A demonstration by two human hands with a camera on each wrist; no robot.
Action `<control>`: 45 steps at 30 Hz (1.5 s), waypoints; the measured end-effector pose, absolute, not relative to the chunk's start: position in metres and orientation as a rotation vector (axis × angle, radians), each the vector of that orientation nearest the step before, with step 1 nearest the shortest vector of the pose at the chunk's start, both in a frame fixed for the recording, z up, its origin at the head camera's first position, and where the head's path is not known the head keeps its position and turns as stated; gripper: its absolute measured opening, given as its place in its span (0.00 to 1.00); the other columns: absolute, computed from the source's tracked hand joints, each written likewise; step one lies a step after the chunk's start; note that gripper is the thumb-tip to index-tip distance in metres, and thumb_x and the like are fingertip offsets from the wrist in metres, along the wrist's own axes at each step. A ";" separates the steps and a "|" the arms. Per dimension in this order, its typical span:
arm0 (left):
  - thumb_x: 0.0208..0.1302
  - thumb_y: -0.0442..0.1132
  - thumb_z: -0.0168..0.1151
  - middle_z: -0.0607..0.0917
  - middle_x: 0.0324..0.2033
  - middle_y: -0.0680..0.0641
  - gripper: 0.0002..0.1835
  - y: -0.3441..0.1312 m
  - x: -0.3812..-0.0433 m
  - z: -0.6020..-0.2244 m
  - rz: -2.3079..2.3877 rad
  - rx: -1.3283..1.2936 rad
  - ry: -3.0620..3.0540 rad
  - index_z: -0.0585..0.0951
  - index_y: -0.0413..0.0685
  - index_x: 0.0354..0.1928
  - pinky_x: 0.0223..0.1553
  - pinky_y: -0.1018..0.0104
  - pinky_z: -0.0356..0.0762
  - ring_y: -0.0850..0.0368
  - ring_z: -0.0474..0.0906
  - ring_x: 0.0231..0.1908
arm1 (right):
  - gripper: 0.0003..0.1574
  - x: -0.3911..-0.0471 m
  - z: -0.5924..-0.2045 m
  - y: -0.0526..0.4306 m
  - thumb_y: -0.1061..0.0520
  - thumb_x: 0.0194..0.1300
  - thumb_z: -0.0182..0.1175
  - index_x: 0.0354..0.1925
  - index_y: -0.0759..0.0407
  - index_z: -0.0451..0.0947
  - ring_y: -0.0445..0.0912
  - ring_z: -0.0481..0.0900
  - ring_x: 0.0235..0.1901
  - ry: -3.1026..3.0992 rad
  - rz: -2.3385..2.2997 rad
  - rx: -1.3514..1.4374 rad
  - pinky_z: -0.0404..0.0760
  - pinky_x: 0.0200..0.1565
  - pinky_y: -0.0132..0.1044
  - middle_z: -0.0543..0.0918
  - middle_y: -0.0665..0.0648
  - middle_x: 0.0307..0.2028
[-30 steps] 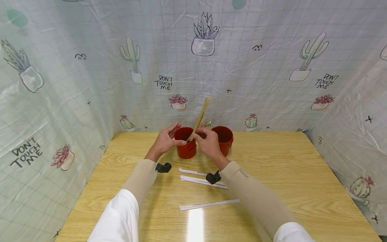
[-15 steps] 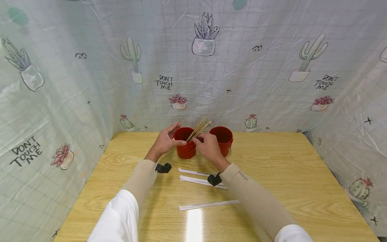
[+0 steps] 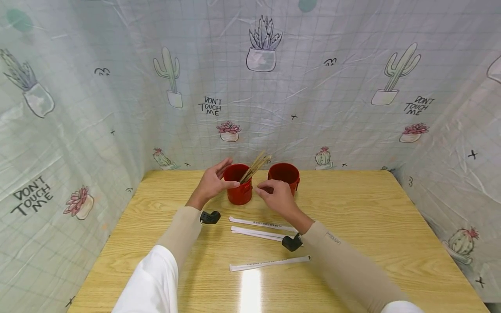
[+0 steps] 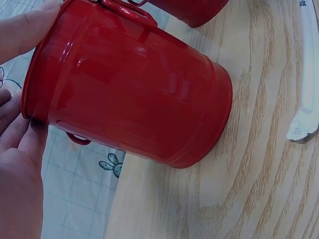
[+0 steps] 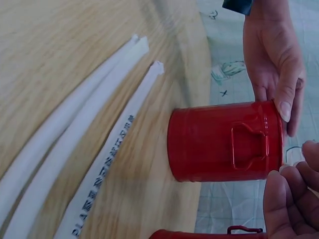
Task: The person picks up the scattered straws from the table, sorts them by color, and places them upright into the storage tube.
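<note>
My left hand (image 3: 210, 182) holds the left red bucket (image 3: 239, 196) at its rim, thumb on the near side and fingers round the far side. The bucket stands upright on the table. Several slim tan sticks (image 3: 256, 166) lean out of it to the right; their lower ends are hidden inside. Just right of that bucket, my right hand (image 3: 278, 196) is loosely curled with nothing between thumb and fingers. It overlaps the front of a second red bucket (image 3: 285, 173) in the head view. The right wrist view shows the left bucket's wire handle (image 5: 249, 147) folded against its side.
Several white paper-wrapped straws lie on the wooden table (image 3: 188, 269): a printed one (image 3: 258, 223) and a close pair (image 3: 254, 234) before the buckets, and another straw (image 3: 270, 263) nearer me. A patterned curtain (image 3: 336, 95) rises behind and beside the table.
The tan sticks have tipped from steep to a lower lean on the bucket's rim. My right hand has let go of them and moved right and down. My left hand stays put.
</note>
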State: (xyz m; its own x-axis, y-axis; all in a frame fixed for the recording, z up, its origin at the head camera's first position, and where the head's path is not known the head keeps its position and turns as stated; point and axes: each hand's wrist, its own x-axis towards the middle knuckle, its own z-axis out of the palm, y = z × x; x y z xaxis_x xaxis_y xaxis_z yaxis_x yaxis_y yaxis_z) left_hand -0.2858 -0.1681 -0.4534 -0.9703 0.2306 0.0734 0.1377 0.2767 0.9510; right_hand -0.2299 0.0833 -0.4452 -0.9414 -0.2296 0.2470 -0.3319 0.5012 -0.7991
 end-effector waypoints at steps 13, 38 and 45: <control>0.60 0.41 0.78 0.64 0.80 0.47 0.51 -0.168 -0.279 -0.449 1.792 0.319 2.508 0.59 0.48 0.82 0.79 0.50 0.62 0.47 0.59 0.81 | 0.08 -0.206 -0.452 0.120 0.59 0.68 0.70 0.45 0.57 0.89 0.44 0.83 0.38 -2.624 1.558 0.585 0.84 0.40 0.31 0.91 0.58 0.44; 0.61 0.37 0.77 0.70 0.77 0.47 0.48 -0.141 -0.238 -0.436 1.992 0.472 2.476 0.62 0.49 0.81 0.79 0.56 0.63 0.50 0.64 0.78 | 0.10 -0.184 -0.471 0.181 0.60 0.68 0.70 0.46 0.61 0.88 0.44 0.83 0.37 -2.737 1.482 0.598 0.84 0.40 0.28 0.90 0.55 0.41; 0.61 0.34 0.76 0.71 0.76 0.43 0.47 -0.133 -0.231 -0.438 2.023 0.499 2.440 0.63 0.45 0.80 0.79 0.56 0.64 0.47 0.66 0.77 | 0.11 -0.182 -0.475 0.187 0.61 0.67 0.70 0.47 0.63 0.87 0.44 0.82 0.38 -2.764 1.472 0.558 0.84 0.41 0.28 0.90 0.55 0.41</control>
